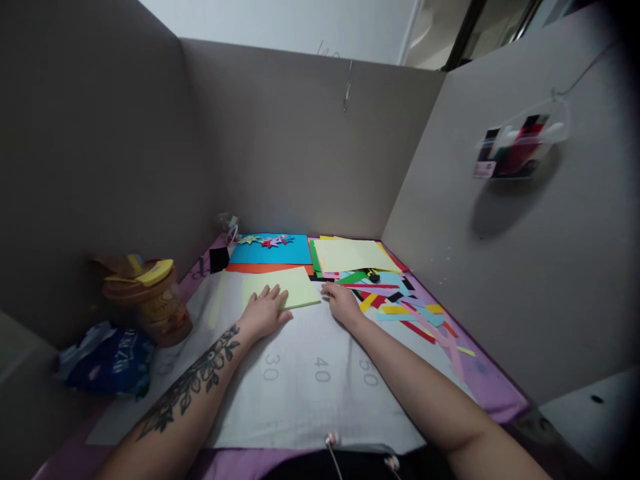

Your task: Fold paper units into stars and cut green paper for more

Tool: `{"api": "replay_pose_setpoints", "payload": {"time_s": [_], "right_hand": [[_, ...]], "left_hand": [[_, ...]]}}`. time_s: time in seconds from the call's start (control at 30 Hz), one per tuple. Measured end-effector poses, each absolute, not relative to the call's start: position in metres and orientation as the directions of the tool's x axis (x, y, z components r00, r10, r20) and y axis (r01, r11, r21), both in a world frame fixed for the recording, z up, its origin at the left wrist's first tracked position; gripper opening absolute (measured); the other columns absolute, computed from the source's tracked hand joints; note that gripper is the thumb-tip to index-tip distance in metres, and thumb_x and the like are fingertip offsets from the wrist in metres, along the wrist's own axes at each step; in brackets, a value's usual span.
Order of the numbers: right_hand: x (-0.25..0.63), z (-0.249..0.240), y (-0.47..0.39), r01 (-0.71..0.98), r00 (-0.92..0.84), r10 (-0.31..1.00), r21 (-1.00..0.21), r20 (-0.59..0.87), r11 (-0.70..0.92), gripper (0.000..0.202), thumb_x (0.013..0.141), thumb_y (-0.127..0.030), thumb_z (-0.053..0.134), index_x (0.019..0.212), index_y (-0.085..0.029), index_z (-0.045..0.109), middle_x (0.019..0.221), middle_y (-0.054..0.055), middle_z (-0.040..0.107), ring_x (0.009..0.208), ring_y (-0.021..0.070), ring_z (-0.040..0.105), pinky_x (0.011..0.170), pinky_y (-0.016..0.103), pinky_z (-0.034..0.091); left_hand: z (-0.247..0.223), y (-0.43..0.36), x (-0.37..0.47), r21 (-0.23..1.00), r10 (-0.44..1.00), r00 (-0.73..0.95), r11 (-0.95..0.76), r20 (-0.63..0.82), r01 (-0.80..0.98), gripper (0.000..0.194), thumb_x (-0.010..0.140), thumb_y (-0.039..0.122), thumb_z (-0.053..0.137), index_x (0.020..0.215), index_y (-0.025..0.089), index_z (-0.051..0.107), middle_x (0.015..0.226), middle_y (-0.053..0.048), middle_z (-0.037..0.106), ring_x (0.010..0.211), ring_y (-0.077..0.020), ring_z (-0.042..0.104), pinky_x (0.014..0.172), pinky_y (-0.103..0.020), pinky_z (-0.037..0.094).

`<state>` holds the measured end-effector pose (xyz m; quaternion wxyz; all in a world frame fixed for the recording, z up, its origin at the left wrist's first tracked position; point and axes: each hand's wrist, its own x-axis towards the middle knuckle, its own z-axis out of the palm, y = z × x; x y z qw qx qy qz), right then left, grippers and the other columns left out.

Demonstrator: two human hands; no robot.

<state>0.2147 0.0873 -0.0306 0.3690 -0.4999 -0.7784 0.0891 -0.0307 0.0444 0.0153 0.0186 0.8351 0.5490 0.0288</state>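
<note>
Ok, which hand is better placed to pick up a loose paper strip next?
Probably your right hand: it is beside the scattered paper strips, while your left hand lies flat on the pale yellow-green sheet, farther from them.

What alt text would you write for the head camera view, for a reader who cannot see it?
A person's left hand lies spread on a pale yellow-green paper sheet; the right hand, curled, is beside the sheet's right edge, near scattered colourful paper strips. Farther back, paper stars lie on a blue sheet.
</note>
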Motion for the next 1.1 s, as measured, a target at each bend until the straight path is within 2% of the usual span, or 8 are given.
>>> {"api": "replay_pose_setpoints", "payload": {"time_s": [0.1,0.3,0.6,0.77,1.1], "right_hand": [[0.215,-0.028,0.085,0.658,-0.298,0.775,-0.468,0.557,0.589,0.038,0.061,0.005,0.043,0.075,-0.019,0.068,0.098,0.006,0.069,0.097,0.0200,0.061,0.089,0.037,0.047],[0.210,-0.023,0.079,0.606,-0.481,0.684,-0.356,0.549,0.712,0.034,0.067,0.001,0.048,0.082,-0.019,0.071,0.096,0.006,0.070,0.095,0.0191,0.060,0.087,0.035,0.047],[0.210,-0.018,0.075,0.719,-0.445,0.790,-0.358,0.421,0.596,0.033,0.068,0.001,0.047,0.074,-0.021,0.071,0.103,0.004,0.067,0.099,0.0195,0.056,0.088,0.034,0.044],[0.209,-0.017,0.074,0.712,-0.476,0.769,-0.327,0.426,0.621,0.032,0.073,-0.004,0.050,0.085,-0.022,0.073,0.106,0.004,0.067,0.101,0.0202,0.054,0.088,0.034,0.044],[0.206,-0.015,0.071,0.693,-0.528,0.735,-0.285,0.425,0.662,0.031,0.076,-0.008,0.052,0.092,-0.024,0.073,0.116,0.004,0.063,0.104,0.0217,0.051,0.089,0.038,0.045]], "left_hand": [[0.008,0.048,-0.032,0.081,0.917,0.396,-0.398,0.039,0.914,0.049,0.089,0.050,0.028,0.133,0.029,0.039,0.145,-0.009,0.034,0.132,-0.0335,0.026,0.098,-0.054,0.029],[0.006,0.048,-0.030,0.091,0.928,0.363,-0.370,0.085,0.924,0.042,0.090,0.043,0.028,0.126,0.032,0.045,0.141,-0.007,0.039,0.130,-0.0326,0.029,0.097,-0.053,0.028],[0.013,0.044,-0.022,0.101,0.945,0.308,-0.319,0.112,0.942,0.036,0.090,0.039,0.030,0.118,0.030,0.051,0.131,-0.006,0.047,0.124,-0.0287,0.034,0.094,-0.047,0.031],[0.012,0.044,-0.021,0.103,0.947,0.299,-0.310,0.115,0.945,0.036,0.089,0.040,0.031,0.118,0.029,0.050,0.132,-0.006,0.047,0.124,-0.0295,0.034,0.094,-0.047,0.031],[0.011,0.043,-0.019,0.090,0.949,0.284,-0.297,0.134,0.950,0.035,0.090,0.039,0.029,0.115,0.027,0.051,0.130,-0.007,0.048,0.123,-0.0297,0.035,0.093,-0.048,0.032]]}}
